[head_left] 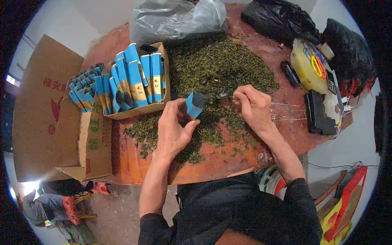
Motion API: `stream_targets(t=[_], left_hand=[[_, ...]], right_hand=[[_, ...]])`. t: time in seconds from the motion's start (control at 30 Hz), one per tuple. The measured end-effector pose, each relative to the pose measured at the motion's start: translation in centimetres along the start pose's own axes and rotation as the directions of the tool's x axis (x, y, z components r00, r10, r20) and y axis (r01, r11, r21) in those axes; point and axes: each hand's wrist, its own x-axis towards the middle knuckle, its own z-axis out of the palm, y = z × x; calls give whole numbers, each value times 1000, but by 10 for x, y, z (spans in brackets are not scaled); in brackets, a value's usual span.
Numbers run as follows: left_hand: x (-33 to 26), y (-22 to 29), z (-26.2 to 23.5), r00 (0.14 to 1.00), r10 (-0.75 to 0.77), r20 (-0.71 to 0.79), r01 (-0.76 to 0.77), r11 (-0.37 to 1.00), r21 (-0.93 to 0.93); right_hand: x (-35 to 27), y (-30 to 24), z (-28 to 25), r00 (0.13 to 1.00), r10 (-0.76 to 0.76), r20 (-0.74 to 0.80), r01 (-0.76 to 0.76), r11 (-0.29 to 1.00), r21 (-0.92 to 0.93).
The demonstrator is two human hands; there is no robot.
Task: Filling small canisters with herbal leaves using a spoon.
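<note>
My left hand (174, 128) holds a small blue packet (194, 104) with a gold band, its open dark mouth tilted toward the right. A pile of loose green dried leaves (216, 69) covers the middle of the reddish table (212, 163). My right hand (253, 107) rests on the leaves just right of the packet, fingers pinched together on what looks like a small metal scoop; whether it holds leaves is hidden.
A small cardboard box (139, 109) of upright blue packets stands left of the pile, with more blue packets (85, 92) in a larger carton beside it. Plastic bags (179, 16) lie at the back. A yellow scale (314, 67) and black devices (318, 114) sit at right.
</note>
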Motion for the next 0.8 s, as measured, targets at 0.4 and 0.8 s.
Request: stream_targets(t=[0.4, 0.8], left_hand=[[0, -3, 3, 999, -38, -11, 38, 999, -15], [1, -7, 6, 1000, -15, -12, 14, 998, -69]], right_hand=[[12, -28, -17, 998, 51, -25, -49, 996, 77], [25, -48, -46, 998, -69, -8, 69, 997, -19]])
